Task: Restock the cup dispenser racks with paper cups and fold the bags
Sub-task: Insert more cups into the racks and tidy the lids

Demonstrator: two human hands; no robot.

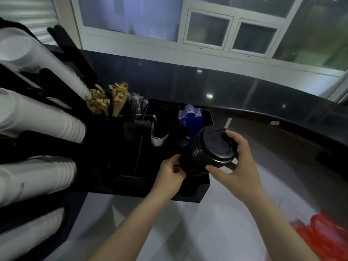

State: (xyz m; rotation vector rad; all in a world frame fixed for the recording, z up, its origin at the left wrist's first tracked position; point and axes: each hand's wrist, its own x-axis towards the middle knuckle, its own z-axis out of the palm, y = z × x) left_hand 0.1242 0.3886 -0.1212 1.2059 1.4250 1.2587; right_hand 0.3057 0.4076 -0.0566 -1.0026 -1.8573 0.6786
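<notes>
Both my hands hold a stack of black cup lids (211, 147) tilted over the right end of a black condiment organizer (195, 193). My left hand (172, 173) grips the stack's lower end. My right hand (235, 162) curls round the top lid's rim, thumb underneath and fingers on the far edge. On the left, a black dispenser rack (56, 147) carries several slanted rows of white paper cups (49, 123). A red plastic bag (325, 234) lies crumpled at the bottom right of the counter.
The organizer holds brown paper sleeves (107, 100), wrapped stirrers (136, 106), a small white cup with spoons (158, 140) and a blue packet box (191, 115). A raised black glossy ledge (244, 95) runs behind the pale counter (188, 228). Windows are beyond.
</notes>
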